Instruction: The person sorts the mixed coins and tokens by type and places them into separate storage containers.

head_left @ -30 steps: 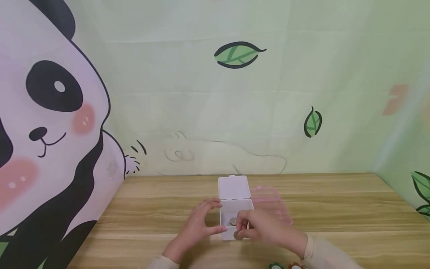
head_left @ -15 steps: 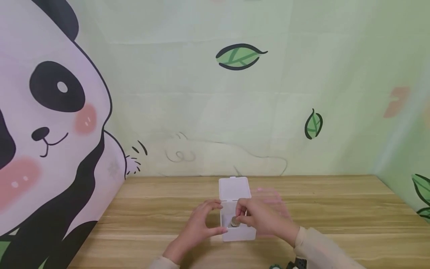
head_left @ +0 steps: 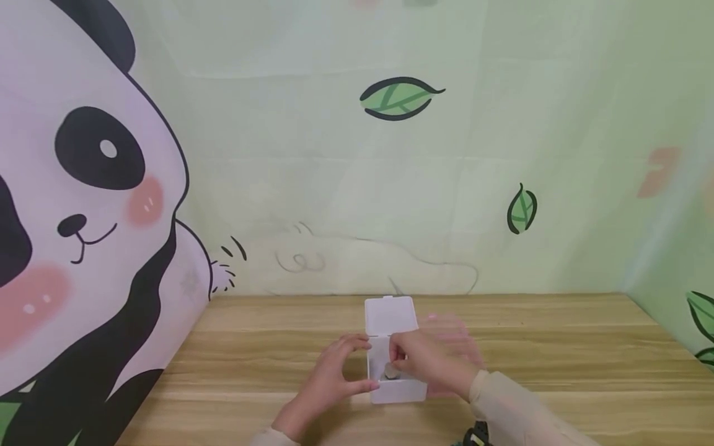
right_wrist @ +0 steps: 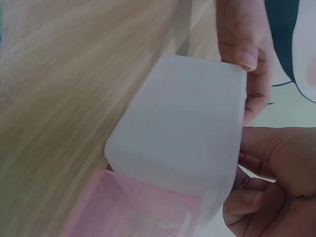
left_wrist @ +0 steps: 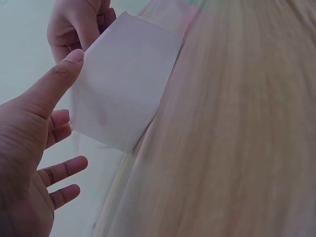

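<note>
An open white box [head_left: 398, 391] stands on the table with its lid [head_left: 390, 316] folded back. My left hand [head_left: 331, 370] holds the box's left side, thumb at the near corner and fingers at the far one. In the left wrist view, that hand's thumb [left_wrist: 69, 61] touches the box's upper edge. My right hand [head_left: 424, 359] reaches over the opening with curled fingers. At its fingertips, inside the box, is a small round silvery coin [head_left: 390, 372], seemingly pinched. The right wrist view shows the box wall hiding the tips of the right hand's fingers [right_wrist: 247, 197].
A translucent pink box [head_left: 454, 331] stands against the right side of the white one, partly behind my right forearm. Wood-grained tabletop [head_left: 251, 347] surrounds them, with a printed panda cloth [head_left: 334, 186] behind. A dark object [head_left: 478, 433] is cut off at the bottom edge.
My right hand has moved the coin from the box's near edge into the box, going away from me and slightly left. The left hand keeps its hold. The view has tilted up slightly.
</note>
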Available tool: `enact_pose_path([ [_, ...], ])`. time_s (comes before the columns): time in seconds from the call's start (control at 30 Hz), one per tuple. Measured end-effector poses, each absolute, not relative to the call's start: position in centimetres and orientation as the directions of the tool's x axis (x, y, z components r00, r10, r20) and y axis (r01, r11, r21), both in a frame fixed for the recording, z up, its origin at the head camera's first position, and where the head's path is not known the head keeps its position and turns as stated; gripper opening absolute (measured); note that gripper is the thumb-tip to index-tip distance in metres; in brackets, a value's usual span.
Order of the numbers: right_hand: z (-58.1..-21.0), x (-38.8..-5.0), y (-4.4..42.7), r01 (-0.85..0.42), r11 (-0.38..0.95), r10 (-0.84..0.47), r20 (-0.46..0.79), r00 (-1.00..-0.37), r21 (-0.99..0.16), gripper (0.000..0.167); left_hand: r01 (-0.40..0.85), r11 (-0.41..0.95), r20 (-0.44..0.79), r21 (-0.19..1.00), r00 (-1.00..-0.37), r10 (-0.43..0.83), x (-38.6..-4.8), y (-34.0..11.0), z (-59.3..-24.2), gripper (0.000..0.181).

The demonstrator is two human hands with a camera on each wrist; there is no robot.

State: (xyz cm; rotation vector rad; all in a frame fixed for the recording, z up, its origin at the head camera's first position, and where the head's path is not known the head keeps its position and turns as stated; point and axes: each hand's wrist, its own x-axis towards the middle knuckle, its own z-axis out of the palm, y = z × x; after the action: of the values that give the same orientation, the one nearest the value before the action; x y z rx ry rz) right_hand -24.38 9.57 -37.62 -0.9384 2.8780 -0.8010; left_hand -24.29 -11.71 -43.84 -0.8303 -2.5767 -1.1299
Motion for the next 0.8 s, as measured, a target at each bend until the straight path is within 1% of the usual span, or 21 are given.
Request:
enact_pose_path([
  [0.37,-38.1,-24.8,8.9,-0.562,0.771,-0.567,0.080,-0.820,-0.299,0.024,0.579,0.547,0.406,0.605,-0.815,0.413,-24.5,-11.6,-44.1,0.058],
  [0.6,-38.1,-25.1,8.5,-0.549,0.804,-0.558,0.029,-0.829,-0.228,0.024,0.582,0.550,0.414,0.599,-0.813,0.409,-24.5,-11.6,-44.1,0.057],
  [0.8,-38.2,-25.3,8.0,-0.566,0.809,-0.570,0.026,-0.821,-0.159,0.024,0.573,0.538,0.404,0.618,-0.819,0.408,-24.4,-11.7,-44.1,0.057],
])
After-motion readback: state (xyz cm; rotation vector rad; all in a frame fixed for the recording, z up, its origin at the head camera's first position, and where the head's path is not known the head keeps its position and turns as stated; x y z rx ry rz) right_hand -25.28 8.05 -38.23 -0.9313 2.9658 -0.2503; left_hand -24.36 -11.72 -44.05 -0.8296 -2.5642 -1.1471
